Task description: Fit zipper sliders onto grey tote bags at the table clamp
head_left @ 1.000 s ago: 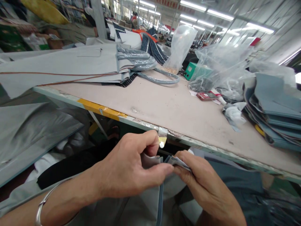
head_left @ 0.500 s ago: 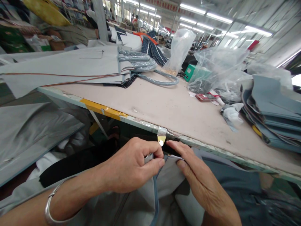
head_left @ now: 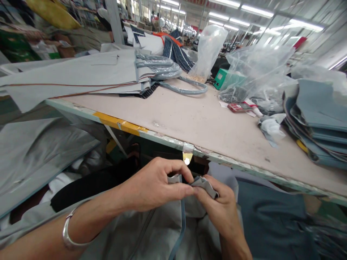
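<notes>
A grey fabric piece (head_left: 151, 227) with blue-grey edge binding (head_left: 182, 224) hangs over my lap below the table edge. My left hand (head_left: 159, 184), with a silver bangle on its wrist, pinches the fabric's top edge between thumb and forefinger. Close against it, my right hand (head_left: 221, 202) grips a folded part of the same edge, thumb beside the left fingertips. The fold bunches up between the two hands. Just above them, a tape tab (head_left: 187, 153) with a small white spot hangs from the table edge. My lower fingers are partly hidden.
On the table (head_left: 173, 115) lie stacked grey panels (head_left: 89, 72), plastic-wrapped tubing (head_left: 187, 86), a clear bag (head_left: 208, 50), a green box (head_left: 223, 77) and a red-cased item (head_left: 240, 107). Folded blue-grey pieces (head_left: 322, 119) are stacked at right. More grey fabric (head_left: 40, 151) lies at lower left.
My right hand has gone from lying nearly flat beside the fabric to gripping its folded edge. My left hand has shifted slightly right, still pinching, and the two hands now meet.
</notes>
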Demonstrator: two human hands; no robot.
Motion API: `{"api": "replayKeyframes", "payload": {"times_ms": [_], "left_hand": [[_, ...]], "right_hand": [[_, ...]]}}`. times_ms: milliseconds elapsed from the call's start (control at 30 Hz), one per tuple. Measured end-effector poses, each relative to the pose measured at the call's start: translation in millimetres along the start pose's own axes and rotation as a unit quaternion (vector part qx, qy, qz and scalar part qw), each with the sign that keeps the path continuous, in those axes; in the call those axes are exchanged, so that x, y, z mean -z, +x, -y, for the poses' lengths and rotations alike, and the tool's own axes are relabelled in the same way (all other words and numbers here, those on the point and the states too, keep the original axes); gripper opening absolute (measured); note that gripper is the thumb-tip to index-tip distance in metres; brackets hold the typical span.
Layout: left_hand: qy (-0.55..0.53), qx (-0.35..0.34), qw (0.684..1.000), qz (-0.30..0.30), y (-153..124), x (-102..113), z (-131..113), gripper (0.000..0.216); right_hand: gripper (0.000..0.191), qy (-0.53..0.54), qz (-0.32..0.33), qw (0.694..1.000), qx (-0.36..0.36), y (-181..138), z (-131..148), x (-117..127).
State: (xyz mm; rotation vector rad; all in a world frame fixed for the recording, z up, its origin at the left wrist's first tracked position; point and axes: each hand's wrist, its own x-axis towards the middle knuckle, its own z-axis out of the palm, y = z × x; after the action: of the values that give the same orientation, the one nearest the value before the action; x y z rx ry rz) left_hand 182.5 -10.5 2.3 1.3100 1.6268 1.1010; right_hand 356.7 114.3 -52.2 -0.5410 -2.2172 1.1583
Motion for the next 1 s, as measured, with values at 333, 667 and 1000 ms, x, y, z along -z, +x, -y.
{"api": "replayKeyframes", "payload": {"times_ms": [333,667,1000], "left_hand": [[-0.14,0.034,0.99,0.012,-10.0,-7.3,17.5,0.021],[-0.251,0.056,0.966,-0.009,-14.2,-18.4,28.9,0.029],[-0.053,0.011,0.994,-0.098,-17.5,-33.3,32.9,0.034]], "right_hand": [[0.019,0.347,-0.018,0.927,-0.144,-9.4,-20.5,-13.1],[0.03,0.328,0.057,0.935,-0.12,6.6,-1.4,-8.9],[0.036,0.281,0.127,0.942,-0.131,12.0,-3.4,-2.6]]}}
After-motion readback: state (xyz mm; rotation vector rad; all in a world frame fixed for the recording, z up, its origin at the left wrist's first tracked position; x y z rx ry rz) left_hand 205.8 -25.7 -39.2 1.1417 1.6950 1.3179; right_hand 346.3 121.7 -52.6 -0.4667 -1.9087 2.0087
